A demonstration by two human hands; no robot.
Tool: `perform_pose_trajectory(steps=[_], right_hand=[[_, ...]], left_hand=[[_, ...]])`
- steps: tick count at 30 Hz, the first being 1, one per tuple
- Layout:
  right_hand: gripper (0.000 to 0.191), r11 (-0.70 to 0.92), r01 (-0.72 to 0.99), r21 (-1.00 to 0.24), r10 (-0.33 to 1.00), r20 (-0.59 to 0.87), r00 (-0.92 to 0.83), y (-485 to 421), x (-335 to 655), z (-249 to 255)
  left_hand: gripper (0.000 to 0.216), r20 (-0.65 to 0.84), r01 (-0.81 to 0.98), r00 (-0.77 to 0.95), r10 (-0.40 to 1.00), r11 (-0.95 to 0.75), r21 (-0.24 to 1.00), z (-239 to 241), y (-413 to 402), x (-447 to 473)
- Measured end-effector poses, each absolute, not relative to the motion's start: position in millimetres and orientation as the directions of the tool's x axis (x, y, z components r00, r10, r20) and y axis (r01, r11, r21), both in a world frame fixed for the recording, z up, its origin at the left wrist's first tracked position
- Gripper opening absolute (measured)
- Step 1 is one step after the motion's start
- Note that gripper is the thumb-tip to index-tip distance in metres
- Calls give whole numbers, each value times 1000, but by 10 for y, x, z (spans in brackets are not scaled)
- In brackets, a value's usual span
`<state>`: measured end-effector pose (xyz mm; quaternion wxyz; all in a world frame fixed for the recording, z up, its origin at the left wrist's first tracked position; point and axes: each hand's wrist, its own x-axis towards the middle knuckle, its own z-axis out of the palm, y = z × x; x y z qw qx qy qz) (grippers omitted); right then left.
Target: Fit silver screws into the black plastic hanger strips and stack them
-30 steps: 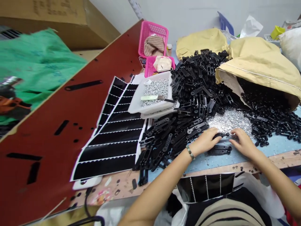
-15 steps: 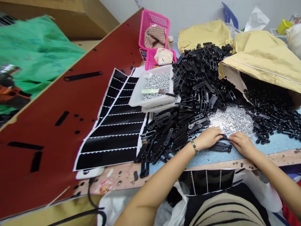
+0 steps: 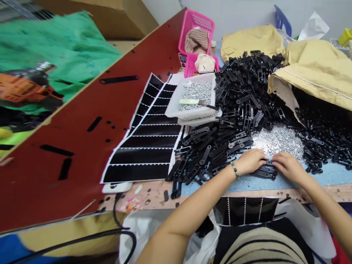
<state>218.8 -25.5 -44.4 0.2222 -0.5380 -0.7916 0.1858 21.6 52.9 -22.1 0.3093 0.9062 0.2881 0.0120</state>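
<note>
My left hand point(image 3: 250, 160), with a beaded bracelet on its wrist, is closed in a pinch at the table's front. Close beside it, my right hand point(image 3: 287, 167) is also closed, fingertips together. A small black plastic link point(image 3: 269, 162) shows between the two sets of fingertips, mostly hidden by them. Just below lie several finished-looking black links point(image 3: 262, 172) side by side on the blue table cover. Behind the hands spreads a pile of small silver metal pins point(image 3: 277, 139). A large heap of black plastic links point(image 3: 242, 95) rises to the left and behind.
A white tub point(image 3: 172, 106) of metal pins carries a pale-handled knife point(image 3: 192, 102). Black sticker sheets point(image 3: 140, 156) lie left of it, by a red-brown board point(image 3: 82, 157). Pink baskets point(image 3: 183, 40) stand behind. A yellow sack point(image 3: 316, 80) spills black parts at right.
The view has swung left, so everything sits farther right and more of an orange tool shows at the left. My hands remain together around the black link.
</note>
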Motion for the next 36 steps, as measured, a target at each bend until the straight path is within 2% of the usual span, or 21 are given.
perform_pose_trajectory(steps=[3,6,10,15,18,21,23,25,27,29,32,34,36], right_hand=[[21,358,774,-523,933,231,-276,148,1914,-345],[24,361,836,-412,932,144,-332,551,1568,-302],[19,376,840,-390,925,110,-363,765,1375,-341],[18,384,833,-399,921,104,-375,629,1666,-379],[21,337,823,-456,941,145,-305,510,1927,-341],[21,305,753,-583,952,184,-244,390,2055,-286],[21,319,705,-634,947,185,-262,318,2065,-252],[21,344,678,-649,938,199,-285,270,2095,-222],[21,323,714,-621,945,245,-215,252,2221,-200],[18,201,826,-526,954,298,-42,263,2450,-193],[10,-42,937,-346,934,318,160,323,2811,-230],[12,-81,947,-310,939,294,177,374,2944,-272],[19,-55,940,-338,946,284,158,406,2960,-299]], left_hand=[[14,-154,553,808,569,-641,533,-236,474,209],[15,-148,571,794,590,-640,514,-208,397,175],[19,-107,562,791,603,-646,516,-88,313,22],[20,-38,655,632,774,-507,560,-16,420,-300],[20,-21,689,570,821,-463,558,-2,517,-386],[24,92,687,526,845,-486,541,37,559,-253],[35,139,652,557,819,-535,537,54,575,-67],[32,103,613,615,782,-556,561,53,604,128],[15,45,594,641,766,-532,603,39,652,276],[8,39,577,638,769,-511,637,27,704,359],[14,35,521,640,768,-467,715,22,747,405],[21,11,477,650,760,-419,773,18,733,417],[24,-24,441,654,756,-355,824,4,694,420]])
